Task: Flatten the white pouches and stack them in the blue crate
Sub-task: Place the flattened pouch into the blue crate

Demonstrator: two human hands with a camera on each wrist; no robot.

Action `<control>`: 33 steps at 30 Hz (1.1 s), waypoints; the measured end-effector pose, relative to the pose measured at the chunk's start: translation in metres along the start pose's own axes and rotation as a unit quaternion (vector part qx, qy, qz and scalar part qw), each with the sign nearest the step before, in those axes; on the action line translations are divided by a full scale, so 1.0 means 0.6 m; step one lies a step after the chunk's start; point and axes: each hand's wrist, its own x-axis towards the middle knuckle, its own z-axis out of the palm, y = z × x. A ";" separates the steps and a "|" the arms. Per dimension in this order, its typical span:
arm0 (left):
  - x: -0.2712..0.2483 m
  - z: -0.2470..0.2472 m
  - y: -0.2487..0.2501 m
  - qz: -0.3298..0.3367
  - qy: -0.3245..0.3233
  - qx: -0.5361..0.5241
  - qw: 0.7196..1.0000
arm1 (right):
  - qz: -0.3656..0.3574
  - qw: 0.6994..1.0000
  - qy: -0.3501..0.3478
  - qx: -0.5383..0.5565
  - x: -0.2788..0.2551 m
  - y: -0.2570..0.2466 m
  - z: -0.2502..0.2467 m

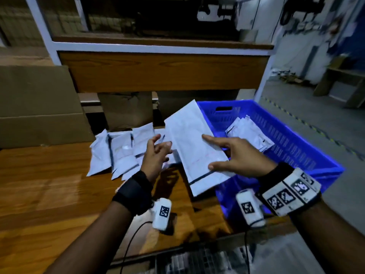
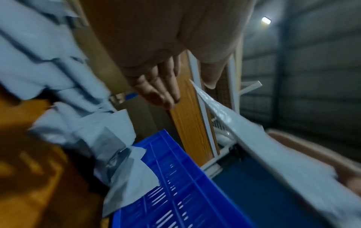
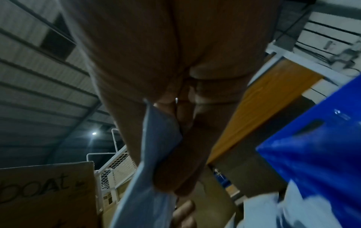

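From the head camera, a long flat white plastic pouch [image 1: 194, 147] with a dark band near its closer end is held above the seam between the glossy brown wooden table [image 1: 49, 194] and the blue slotted plastic crate [image 1: 308, 147]; its long axis runs from the near edge, low by the table, up and away toward the crate's far left corner. The right hand [image 1: 239, 157] grasps it along the right edge, thumb and forefinger spread over the top face, the other fingers hidden beneath. The left hand [image 1: 156, 157] hovers just left of the pouch with loosely bent fingers, holding nothing. Behind it a heap of crumpled white pouches [image 1: 120, 151] lies on the table, and a small stack of flattened white pouches [image 1: 249, 133] rests inside the crate, angled along the floor of it. Plain brown cardboard boxes [image 1: 39, 107] stand at the left. In the left wrist view the left hand's fingers [image 2: 156, 86] hang relaxed and empty, the held pouch [image 2: 273, 146] crossing diagonally at right above the crate wall [image 2: 175, 185]. The right wrist view is dim: the pouch [image 3: 156, 162] is pinched edge-on against the palm, and a cardboard box [image 3: 45, 192] at lower left carries the printed letters "boAt".
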 end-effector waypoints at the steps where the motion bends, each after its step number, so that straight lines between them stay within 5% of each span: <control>1: 0.013 0.025 0.001 0.020 -0.032 0.055 0.998 | 0.001 1.000 0.008 -0.025 0.015 0.016 -0.033; 7: 0.098 0.192 0.011 0.133 -0.121 0.354 0.918 | 0.065 0.987 0.003 -0.147 0.127 0.175 -0.202; 11: 0.147 0.260 0.017 0.160 -0.121 0.474 0.858 | 0.146 0.963 -0.060 -0.217 0.192 0.299 -0.215; 15: 0.173 0.289 0.009 0.105 -0.124 0.569 0.806 | 0.217 0.937 -0.121 -0.246 0.230 0.416 -0.177; 20: 0.177 0.291 0.000 0.111 -0.114 0.600 0.784 | 0.247 0.918 -0.157 -0.269 0.245 0.493 -0.123; 27: 0.178 0.287 -0.016 0.098 -0.098 0.604 0.785 | 0.191 0.884 -0.104 -0.415 0.237 0.491 -0.116; 33: 0.177 0.284 -0.018 0.095 -0.099 0.609 0.781 | 0.075 0.807 -0.238 -0.535 0.240 0.479 -0.057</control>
